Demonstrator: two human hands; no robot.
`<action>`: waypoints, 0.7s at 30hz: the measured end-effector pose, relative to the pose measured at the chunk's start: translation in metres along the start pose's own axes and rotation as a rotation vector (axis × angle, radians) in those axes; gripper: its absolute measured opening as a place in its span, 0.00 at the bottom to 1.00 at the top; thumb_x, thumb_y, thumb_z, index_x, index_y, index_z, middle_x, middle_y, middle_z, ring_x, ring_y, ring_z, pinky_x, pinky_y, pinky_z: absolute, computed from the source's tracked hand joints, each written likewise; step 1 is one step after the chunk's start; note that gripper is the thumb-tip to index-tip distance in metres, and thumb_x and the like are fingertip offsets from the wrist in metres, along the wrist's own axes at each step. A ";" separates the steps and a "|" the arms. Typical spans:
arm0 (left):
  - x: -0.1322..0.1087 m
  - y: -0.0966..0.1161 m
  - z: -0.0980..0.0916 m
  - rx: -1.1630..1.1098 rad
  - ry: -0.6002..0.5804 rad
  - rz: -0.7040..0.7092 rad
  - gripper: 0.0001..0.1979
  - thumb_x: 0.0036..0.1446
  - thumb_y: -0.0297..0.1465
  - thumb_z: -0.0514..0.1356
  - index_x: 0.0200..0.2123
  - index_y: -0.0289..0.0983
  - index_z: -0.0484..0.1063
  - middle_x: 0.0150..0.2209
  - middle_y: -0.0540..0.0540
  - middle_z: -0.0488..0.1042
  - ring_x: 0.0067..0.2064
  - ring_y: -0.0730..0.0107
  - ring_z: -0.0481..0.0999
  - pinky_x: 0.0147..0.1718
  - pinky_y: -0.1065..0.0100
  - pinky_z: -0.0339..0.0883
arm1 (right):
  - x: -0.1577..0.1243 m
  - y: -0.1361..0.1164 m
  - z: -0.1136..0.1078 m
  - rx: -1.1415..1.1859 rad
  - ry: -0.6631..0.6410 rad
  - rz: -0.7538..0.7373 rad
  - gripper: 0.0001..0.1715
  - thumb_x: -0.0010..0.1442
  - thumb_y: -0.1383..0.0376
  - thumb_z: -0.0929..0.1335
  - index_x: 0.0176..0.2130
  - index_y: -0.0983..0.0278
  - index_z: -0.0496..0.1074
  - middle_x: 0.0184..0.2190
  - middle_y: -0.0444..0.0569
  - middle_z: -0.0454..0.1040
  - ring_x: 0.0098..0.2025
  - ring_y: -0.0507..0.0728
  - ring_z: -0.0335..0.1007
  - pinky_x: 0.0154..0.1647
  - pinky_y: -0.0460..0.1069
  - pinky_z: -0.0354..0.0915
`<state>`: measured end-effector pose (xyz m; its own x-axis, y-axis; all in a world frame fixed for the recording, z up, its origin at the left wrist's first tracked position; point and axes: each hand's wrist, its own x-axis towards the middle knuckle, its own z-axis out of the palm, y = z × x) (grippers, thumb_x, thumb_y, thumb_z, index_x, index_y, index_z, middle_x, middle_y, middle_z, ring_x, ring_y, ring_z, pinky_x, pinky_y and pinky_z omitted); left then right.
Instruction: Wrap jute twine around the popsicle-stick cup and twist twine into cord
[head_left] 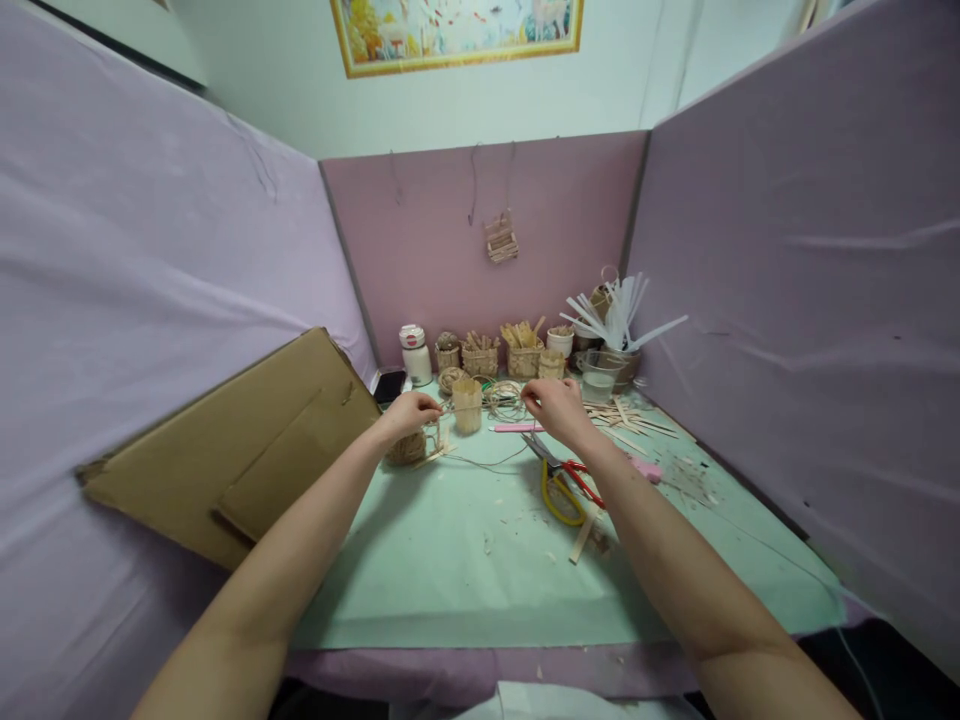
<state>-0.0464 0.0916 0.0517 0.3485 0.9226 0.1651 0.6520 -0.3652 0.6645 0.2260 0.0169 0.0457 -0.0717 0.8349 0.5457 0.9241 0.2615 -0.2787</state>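
A thin length of twine [495, 406] stretches between my two hands, passing across a small cup of wooden sticks [467, 410]. My left hand [407, 415] pinches one end to the left of the cup. To the right of it, my right hand [556, 406] pinches the other end with fingers closed. Below my left hand sits a ball of twine [407, 449], partly hidden. A loose strand sags over the table toward my right hand. Just below that hand lie scissors with yellow handles [561, 495] and a red-handled tool [585, 482], partly covered by my right forearm.
Stick-filled baskets [523, 352], a white bottle [415, 355] and a tub of white strips [619, 325] line the back. Loose wooden sticks [637, 420] lie at right. A cardboard sheet [247, 450] leans at left. Purple cloth walls enclose the green table [420, 570].
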 end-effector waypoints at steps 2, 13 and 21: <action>0.004 -0.002 -0.006 0.129 0.064 0.021 0.07 0.44 0.33 0.61 0.26 0.36 0.77 0.26 0.45 0.77 0.29 0.66 0.73 0.31 0.68 0.62 | 0.005 0.004 0.002 -0.003 0.002 0.021 0.11 0.57 0.69 0.62 0.29 0.62 0.73 0.31 0.48 0.77 0.37 0.56 0.67 0.41 0.51 0.46; 0.055 0.005 0.001 0.406 0.480 -0.092 0.13 0.53 0.35 0.56 0.33 0.36 0.77 0.36 0.40 0.78 0.40 0.60 0.74 0.37 0.67 0.61 | 0.062 -0.001 0.041 0.114 0.122 0.282 0.11 0.55 0.65 0.63 0.34 0.62 0.75 0.34 0.49 0.77 0.40 0.57 0.69 0.44 0.51 0.52; 0.074 -0.014 0.019 0.454 0.431 -0.201 0.12 0.53 0.33 0.54 0.33 0.35 0.77 0.35 0.37 0.78 0.39 0.59 0.74 0.35 0.67 0.61 | 0.078 0.002 0.089 0.089 0.072 0.389 0.12 0.56 0.65 0.62 0.34 0.62 0.74 0.34 0.51 0.77 0.41 0.57 0.70 0.45 0.51 0.53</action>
<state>-0.0171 0.1625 0.0407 -0.0497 0.9109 0.4096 0.9284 -0.1090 0.3551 0.1884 0.1260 0.0175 0.3064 0.8444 0.4394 0.8408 -0.0237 -0.5408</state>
